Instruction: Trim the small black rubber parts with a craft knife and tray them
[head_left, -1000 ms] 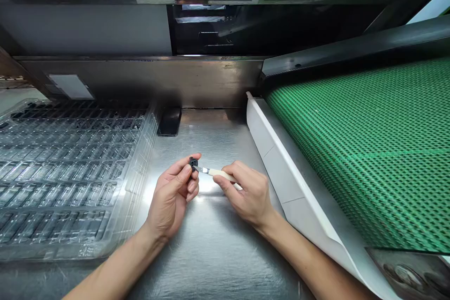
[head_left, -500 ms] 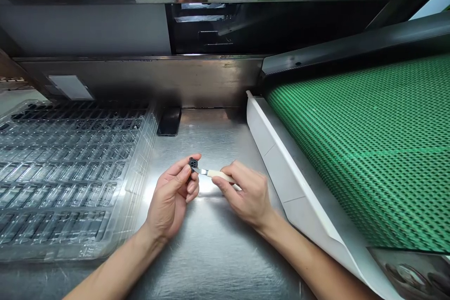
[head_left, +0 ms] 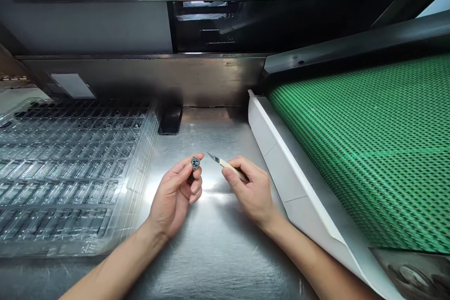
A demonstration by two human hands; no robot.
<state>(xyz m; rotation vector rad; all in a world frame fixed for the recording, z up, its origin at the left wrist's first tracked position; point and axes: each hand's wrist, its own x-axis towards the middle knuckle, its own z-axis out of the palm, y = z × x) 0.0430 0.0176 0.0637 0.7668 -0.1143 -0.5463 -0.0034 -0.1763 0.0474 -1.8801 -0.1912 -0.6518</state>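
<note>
The left hand [head_left: 174, 193] pinches a black flanged part [head_left: 196, 164] between thumb and fingers, apparently to leave its openwork face exposed. The right hand [head_left: 253, 191] pinches a cream-handled craft knife [head_left: 225, 164] pen-like, likely for control, its tip apart at the part's two o'clock.

On our worktable [head_left: 211, 253], a stack of compartment trays [head_left: 140, 159] lay at the left, with components [head_left: 108, 123] in its far rows, and a phone [head_left: 170, 121] rested just beside its far right corner, before the upright panel [head_left: 211, 79] at the back. Along the right we had a side guard [head_left: 295, 178], and beyond it to the right, a conveyor belt [head_left: 369, 136]. Between the trays and the guard, over the worktable, we held a small part [head_left: 196, 163] in our left hand [head_left: 172, 197] and, to its right, a knife [head_left: 229, 166] in our right hand [head_left: 256, 192].
</note>
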